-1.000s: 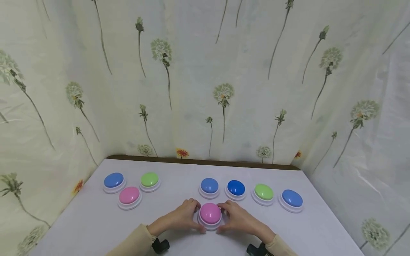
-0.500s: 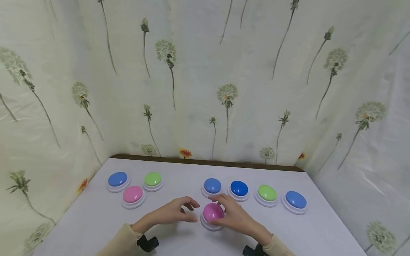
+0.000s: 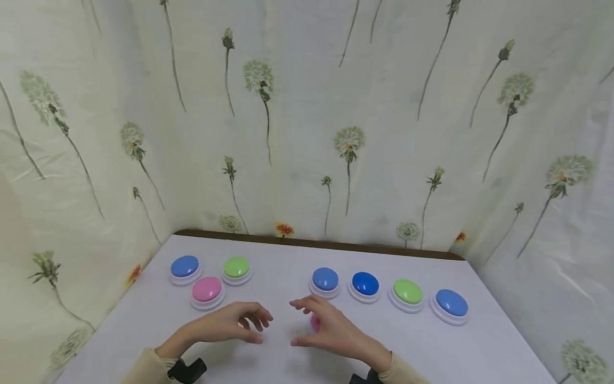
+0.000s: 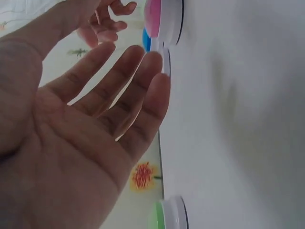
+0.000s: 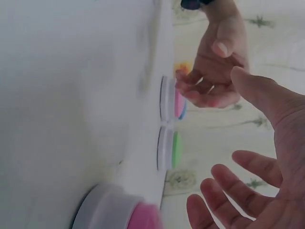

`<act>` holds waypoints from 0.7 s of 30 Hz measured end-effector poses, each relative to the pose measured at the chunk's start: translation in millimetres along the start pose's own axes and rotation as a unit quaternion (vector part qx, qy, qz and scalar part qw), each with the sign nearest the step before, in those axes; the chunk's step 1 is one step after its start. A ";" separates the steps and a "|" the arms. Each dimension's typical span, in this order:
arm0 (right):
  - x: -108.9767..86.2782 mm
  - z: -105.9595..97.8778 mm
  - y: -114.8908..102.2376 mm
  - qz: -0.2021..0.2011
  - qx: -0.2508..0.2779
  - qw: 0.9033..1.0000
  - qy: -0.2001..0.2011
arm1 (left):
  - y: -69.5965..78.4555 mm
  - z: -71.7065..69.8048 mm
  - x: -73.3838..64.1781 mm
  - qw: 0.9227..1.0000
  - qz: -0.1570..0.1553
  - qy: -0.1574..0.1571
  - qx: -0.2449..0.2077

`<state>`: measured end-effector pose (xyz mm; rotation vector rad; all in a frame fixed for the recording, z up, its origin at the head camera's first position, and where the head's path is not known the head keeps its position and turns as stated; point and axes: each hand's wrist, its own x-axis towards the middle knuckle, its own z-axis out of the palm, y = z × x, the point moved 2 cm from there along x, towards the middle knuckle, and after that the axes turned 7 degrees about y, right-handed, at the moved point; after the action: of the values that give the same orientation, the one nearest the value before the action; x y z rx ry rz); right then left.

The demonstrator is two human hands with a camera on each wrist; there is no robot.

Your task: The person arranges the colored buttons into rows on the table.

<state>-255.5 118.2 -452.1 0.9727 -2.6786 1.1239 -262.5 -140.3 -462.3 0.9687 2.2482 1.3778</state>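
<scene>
Right hand (image 3: 336, 332), thumb and fingers spread wide, hovers above the tabletop (image 3: 460, 357), partly hiding a pink button (image 3: 314, 322) that sits midway between the left and right edges. Left hand (image 3: 223, 324), also wide, hangs nearer the left edge; another pink button (image 3: 207, 289) stands toward the far left corner.

Head view angled down over table (image 3: 273, 362), sideways wrist close-ups sharing left hand (image 4: 76, 133), right hand (image 5: 288, 171)

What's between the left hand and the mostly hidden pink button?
In the head view, bare tabletop separates the left hand from the pink button, mostly hidden by the right hand.
</scene>
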 end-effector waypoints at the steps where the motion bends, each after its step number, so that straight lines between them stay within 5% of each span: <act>1: 2.4 1.8 -2.8 -0.009 -0.002 1.000 0.001 | -0.1 -3.4 -5.0 1.000 0.003 -0.006 0.000; 8: 24.1 19.1 -22.8 -0.036 0.013 0.999 -0.004 | 0.5 -26.1 -36.6 0.999 0.027 -0.039 -0.002; 17: 69.6 55.7 -38.4 -0.017 0.016 1.000 -0.014 | -6.2 -70.9 -68.2 0.997 0.022 0.061 -0.030; 21: 89.1 71.7 -39.7 0.005 -0.001 1.000 -0.020 | -19.8 -89.8 -79.4 0.994 -0.007 0.107 -0.037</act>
<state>-291.5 2.5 -453.0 0.9943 -2.7184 1.1159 -266.3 -260.1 -442.2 0.8144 2.3313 1.6151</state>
